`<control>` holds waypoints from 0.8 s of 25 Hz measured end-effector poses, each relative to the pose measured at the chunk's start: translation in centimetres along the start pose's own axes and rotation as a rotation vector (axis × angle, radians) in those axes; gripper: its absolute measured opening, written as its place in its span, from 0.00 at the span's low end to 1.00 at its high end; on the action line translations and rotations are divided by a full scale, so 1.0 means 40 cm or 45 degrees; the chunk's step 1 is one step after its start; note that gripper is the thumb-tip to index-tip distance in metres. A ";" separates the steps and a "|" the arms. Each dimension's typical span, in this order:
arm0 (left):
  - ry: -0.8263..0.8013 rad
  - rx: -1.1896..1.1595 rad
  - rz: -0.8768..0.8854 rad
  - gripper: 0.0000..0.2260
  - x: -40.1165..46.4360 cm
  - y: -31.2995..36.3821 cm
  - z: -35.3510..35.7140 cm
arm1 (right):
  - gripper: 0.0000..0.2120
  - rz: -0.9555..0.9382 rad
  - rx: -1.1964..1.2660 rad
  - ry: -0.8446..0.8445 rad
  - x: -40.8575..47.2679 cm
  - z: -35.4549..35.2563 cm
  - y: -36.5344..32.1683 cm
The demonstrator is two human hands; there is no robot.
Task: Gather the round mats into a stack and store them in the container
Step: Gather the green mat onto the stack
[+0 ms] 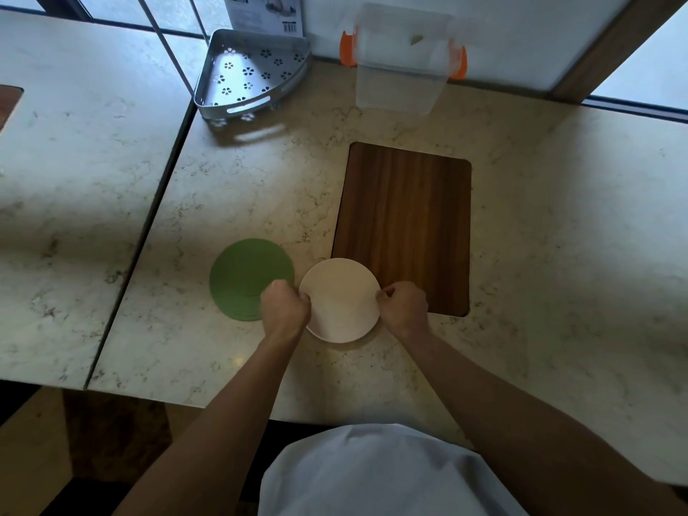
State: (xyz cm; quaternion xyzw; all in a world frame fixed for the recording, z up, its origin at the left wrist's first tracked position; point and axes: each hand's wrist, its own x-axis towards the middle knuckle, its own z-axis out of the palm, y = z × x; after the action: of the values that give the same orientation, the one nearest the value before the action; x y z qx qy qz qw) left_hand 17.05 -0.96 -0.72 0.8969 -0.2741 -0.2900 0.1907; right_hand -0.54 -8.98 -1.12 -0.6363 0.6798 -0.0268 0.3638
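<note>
Left hand [286,306] and right hand [403,306] pinch opposite edges of the cream mat [339,300] on the countertop [238,173]. Green mat [245,277] lies immediately left, nearest the left hand; clear container [400,65] stands well beyond.

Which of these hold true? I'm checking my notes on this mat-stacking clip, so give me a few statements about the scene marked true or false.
1. Both hands, left and right, grip the round cream mat at opposite edges. True.
2. The round green mat lies on top of the cream mat. False: it lies flat on the marble counter beside it, partly under the left hand.
3. The clear plastic container with orange clips stands at the far edge of the counter. True.
4. The cream mat is already inside the container. False: it is near the counter's front, by the inset wooden board.
</note>
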 end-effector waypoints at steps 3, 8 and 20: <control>-0.025 -0.158 -0.122 0.09 0.010 -0.003 -0.002 | 0.11 0.063 0.093 -0.099 0.016 -0.012 0.002; -0.081 -0.380 -0.271 0.08 0.024 -0.018 -0.008 | 0.16 0.048 0.118 -0.186 0.024 -0.012 0.003; 0.010 -0.834 -0.322 0.07 0.050 -0.116 -0.137 | 0.06 -0.244 0.315 -0.292 0.055 0.022 -0.162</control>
State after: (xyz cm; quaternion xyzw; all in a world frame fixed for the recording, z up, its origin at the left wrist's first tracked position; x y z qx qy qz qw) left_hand 23.61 2.45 0.28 0.8162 -0.0524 -0.3803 0.4318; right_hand 5.59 -11.78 0.44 -0.6474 0.5616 -0.0719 0.5102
